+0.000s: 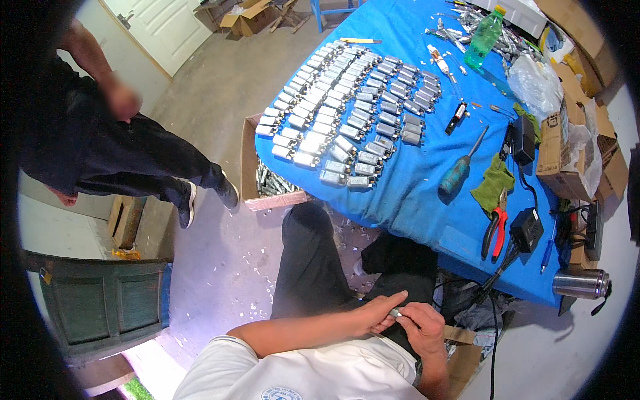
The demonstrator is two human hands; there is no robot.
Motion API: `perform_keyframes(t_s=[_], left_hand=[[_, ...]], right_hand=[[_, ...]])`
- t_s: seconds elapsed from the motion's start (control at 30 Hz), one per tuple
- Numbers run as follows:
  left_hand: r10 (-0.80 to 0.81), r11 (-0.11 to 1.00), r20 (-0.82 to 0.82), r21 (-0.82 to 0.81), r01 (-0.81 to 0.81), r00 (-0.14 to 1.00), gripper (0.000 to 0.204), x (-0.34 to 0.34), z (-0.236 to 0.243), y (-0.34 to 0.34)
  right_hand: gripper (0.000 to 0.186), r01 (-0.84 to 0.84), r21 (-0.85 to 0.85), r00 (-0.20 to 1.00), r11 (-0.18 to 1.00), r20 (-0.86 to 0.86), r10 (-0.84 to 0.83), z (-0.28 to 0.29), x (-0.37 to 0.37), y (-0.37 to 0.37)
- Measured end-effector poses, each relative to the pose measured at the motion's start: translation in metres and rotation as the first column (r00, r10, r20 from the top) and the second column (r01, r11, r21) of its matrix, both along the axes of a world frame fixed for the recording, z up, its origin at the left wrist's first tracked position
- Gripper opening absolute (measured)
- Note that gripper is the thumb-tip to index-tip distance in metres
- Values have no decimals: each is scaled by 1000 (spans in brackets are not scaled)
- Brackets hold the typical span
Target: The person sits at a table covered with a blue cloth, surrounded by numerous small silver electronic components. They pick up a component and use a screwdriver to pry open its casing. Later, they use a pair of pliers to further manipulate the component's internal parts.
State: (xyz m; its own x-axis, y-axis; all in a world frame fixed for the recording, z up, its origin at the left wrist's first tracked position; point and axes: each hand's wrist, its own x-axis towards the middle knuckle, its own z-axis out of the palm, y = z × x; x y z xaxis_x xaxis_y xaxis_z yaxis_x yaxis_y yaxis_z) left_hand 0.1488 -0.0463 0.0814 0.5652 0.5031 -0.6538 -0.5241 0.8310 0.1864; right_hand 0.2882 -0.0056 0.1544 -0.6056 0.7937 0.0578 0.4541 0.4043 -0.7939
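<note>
Both hands (425, 327) grip a small silvery piece (396, 313), its long axis roughly left-to-right.

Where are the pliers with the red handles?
In the head view, the pliers lie toward the right of the blue-covered table, right by the crumpled green cloth and just left of the black box with cables.

Dozens of silver rectangular metal blocks (357, 123), too many to count surely. To their right: one green transparent plastic bottle (485, 39), one teal-handled screwdriver (456, 175), one pair of red-and-black-handled pliers (495, 233), one slim blue pen (549, 248), one silver metal flask (579, 283). Near: one small silver metal piece (395, 313).
</note>
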Motion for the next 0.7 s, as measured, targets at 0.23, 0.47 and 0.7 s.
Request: perform_keyframes(t_s=[0.23, 0.47, 0.7], left_hand=[[19, 999, 112, -29, -16, 994, 54, -13, 5, 3], [258, 966, -102, 33, -256, 961, 45, -10, 18, 17], [211, 977, -83, 0, -212, 974, 59, -24, 53, 42]], right_hand=[[17, -162, 87, 986, 983, -28, 165, 3, -9, 24], [18, 102, -232, 989, 967, -80, -123, -4, -21, 34], [21, 127, -629, 843, 767, -339, -418, -26, -19, 34]])
